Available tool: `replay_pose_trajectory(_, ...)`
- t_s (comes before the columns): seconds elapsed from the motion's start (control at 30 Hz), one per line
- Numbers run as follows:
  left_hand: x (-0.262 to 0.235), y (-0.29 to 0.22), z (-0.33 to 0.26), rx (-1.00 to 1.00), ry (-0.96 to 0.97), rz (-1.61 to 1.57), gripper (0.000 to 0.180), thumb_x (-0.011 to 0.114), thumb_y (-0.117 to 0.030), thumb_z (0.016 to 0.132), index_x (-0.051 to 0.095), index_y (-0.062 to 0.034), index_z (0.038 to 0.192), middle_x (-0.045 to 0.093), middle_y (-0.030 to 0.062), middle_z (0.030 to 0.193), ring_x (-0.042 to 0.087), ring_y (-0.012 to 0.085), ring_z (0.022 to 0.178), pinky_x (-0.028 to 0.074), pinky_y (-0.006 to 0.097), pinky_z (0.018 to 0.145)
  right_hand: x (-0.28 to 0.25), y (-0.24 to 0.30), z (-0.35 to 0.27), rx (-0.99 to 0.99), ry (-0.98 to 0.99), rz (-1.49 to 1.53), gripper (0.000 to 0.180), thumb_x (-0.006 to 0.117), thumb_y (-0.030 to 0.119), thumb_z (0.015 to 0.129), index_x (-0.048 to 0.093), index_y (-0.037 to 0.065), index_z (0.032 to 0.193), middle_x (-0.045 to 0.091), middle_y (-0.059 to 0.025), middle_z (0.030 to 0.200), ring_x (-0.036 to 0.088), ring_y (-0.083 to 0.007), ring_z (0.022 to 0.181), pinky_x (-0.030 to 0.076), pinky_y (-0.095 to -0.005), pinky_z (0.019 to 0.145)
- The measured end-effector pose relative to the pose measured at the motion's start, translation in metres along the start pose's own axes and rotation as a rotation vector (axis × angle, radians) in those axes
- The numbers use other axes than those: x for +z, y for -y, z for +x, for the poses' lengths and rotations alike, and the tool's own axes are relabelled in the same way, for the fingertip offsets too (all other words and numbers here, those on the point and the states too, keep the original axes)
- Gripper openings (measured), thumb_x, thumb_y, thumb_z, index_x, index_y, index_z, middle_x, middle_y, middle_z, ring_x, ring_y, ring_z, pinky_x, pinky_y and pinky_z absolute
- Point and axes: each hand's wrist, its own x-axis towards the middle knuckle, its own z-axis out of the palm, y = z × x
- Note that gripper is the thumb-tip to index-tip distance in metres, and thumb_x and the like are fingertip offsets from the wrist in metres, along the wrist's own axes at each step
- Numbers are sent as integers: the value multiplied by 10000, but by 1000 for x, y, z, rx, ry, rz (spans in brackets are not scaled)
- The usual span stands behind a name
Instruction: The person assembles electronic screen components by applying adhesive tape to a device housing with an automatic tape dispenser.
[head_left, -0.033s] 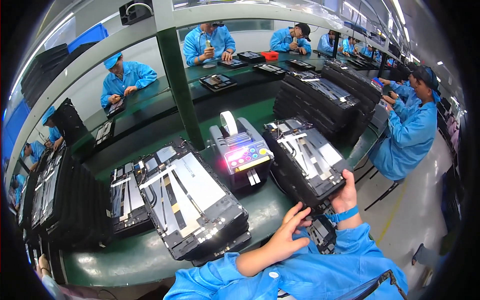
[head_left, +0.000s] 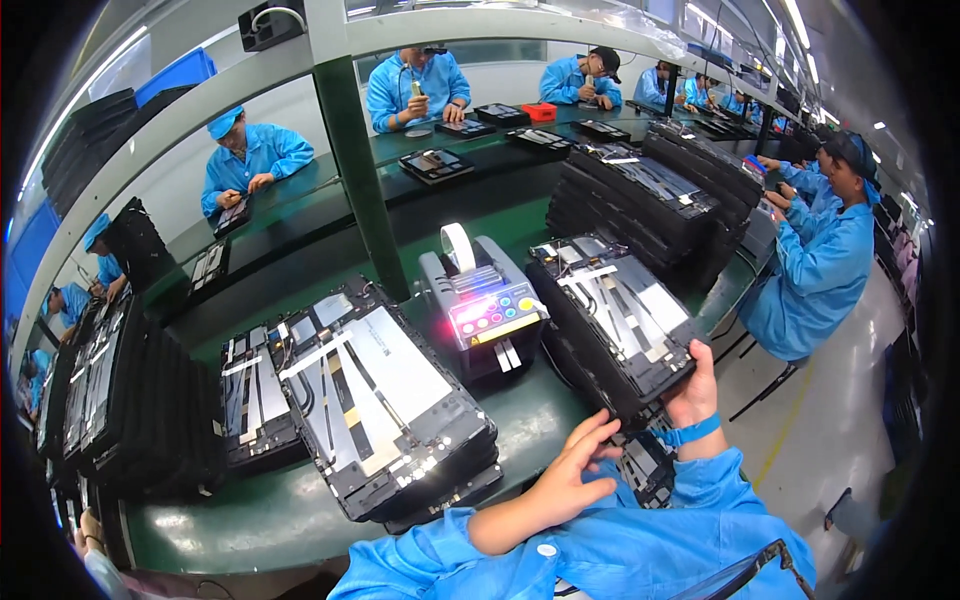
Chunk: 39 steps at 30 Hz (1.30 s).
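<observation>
My right hand (head_left: 693, 392) grips the near right corner of a stack of black trays (head_left: 597, 365), thumb on top. An opened tablet (head_left: 634, 318) with silver battery panels and dark ribbon cables lies in the top tray. At the stack's near left corner, my left hand (head_left: 572, 470) has its fingers spread; the fingertips reach the tray edge, though I cannot tell whether they press on it. Beneath my hands another opened tablet (head_left: 645, 468) shows partly, the rest hidden by the stack and my sleeves. A blue band circles my right wrist.
A grey tape dispenser (head_left: 485, 305) with lit buttons stands left of the stack. Further left are a large tablet stack (head_left: 385, 400) and a tall tray pile (head_left: 125, 400). More piles (head_left: 630, 205) rise behind. A green post (head_left: 360, 170) stands at the bench's back; a co-worker (head_left: 810, 260) is at right.
</observation>
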Motion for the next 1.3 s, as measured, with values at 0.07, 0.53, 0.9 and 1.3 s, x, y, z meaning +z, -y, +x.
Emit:
replay_pose_trajectory(0.07,-2,1,-9,1,24,-35,730,593,0,792,270,-88,1440,152,85,1511,452,189,1236,369,294,931,7,9,-8,-57,31,26,396,629,267,809,574,34,1124,650,-103,1025,624,-254,942,505,-381,876)
replay_pose_trajectory(0.53,-19,7,-17,-47,5,-401,475,546,63,815,439,-8,1272,518,106,1205,553,181,1005,426,324,908,80,135,33,-359,278,-38,516,509,449,881,572,31,1178,643,-121,1105,636,-261,962,509,-397,879)
replay_pose_trajectory(0.9,-32,18,-22,-141,-13,-375,378,573,22,841,485,2,1208,541,67,1110,552,142,984,437,286,900,99,189,184,-226,143,-127,364,664,362,782,622,76,1003,677,-94,974,645,-279,874,510,-438,826)
replay_pose_trajectory(1.3,-36,23,-19,-174,48,-351,337,576,15,845,507,9,1175,510,50,1078,548,139,994,432,281,899,92,180,221,-160,142,-46,422,637,421,794,603,84,1044,673,-100,987,640,-279,892,502,-461,831)
